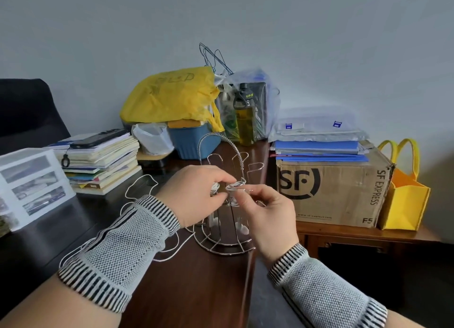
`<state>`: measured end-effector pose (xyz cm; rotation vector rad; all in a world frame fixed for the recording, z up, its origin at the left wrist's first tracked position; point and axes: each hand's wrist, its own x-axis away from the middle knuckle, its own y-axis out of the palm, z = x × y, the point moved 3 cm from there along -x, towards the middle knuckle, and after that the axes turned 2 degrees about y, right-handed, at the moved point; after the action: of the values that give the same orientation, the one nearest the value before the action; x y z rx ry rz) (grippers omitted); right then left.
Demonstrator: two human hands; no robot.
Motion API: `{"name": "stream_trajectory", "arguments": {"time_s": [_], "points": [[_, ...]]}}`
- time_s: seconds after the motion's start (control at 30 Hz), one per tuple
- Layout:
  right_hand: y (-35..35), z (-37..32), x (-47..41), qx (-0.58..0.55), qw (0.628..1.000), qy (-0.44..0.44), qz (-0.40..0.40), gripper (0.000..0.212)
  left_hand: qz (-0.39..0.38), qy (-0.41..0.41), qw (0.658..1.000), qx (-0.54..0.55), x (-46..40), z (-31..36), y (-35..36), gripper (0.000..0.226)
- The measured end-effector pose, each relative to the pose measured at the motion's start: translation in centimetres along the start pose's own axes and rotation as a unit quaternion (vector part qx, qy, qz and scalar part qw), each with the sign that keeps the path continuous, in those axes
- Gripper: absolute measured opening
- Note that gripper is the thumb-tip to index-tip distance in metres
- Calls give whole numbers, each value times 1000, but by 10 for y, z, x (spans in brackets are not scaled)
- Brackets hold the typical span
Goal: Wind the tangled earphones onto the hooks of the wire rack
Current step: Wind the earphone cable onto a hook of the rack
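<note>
Left hand point(196, 195) curled round a small white bundle of earphones point(214, 188), pinching it against a middle hook of the wire rack point(227, 244). Right hand point(270, 214) pinching a short run of cord at the neighbouring hook, where a few turns already sit. Both working at the rack's 12 o'clock, mid-height, under the coiled handle. Rest of the cord trailing off toward 8 o'clock, looping loosely over the dark desk point(191, 286) and passing under the left sleeve.

Likely trouble: slack loops snagging under the left forearm and tugging the wound turns off the hook; a hard pull tipping the light rack, standing close to the desk's edge at 3 o'clock; turns slipping off the open hook ends if tension drops. Earbuds apparently hanging low inside the rack, though too blurred to be sure.

Open room mostly toward 6 and 7 o'clock on the bare desk. Hemmed in at 10 o'clock by a stack of books point(103, 163) and a white drawer unit point(32, 182), at 12 by a blue tub point(194, 140), and beyond the gap at 2 o'clock by a cardboard box point(334, 192).
</note>
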<state>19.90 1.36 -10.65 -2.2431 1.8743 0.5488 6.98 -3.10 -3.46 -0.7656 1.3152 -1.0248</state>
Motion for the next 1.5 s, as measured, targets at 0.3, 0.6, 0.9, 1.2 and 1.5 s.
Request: {"name": "stream_trajectory", "arguments": {"time_s": [0.3,0.6,0.9,1.2,1.5], "points": [[5,-9,9,-222,961,164,29,11,26,-49,998,33,1,-4,7,19],[24,-7,18,-318,909,261,70,20,67,-67,994,52,8,-3,13,23],[28,-11,29,-372,870,316,70,5,18,-71,996,58,13,7,8,29],[24,-7,35,-324,888,316,75,9,-4,-62,998,17,9,16,7,30],[23,-8,32,-289,908,293,78,10,-11,-71,997,-8,6,22,6,20]]}}
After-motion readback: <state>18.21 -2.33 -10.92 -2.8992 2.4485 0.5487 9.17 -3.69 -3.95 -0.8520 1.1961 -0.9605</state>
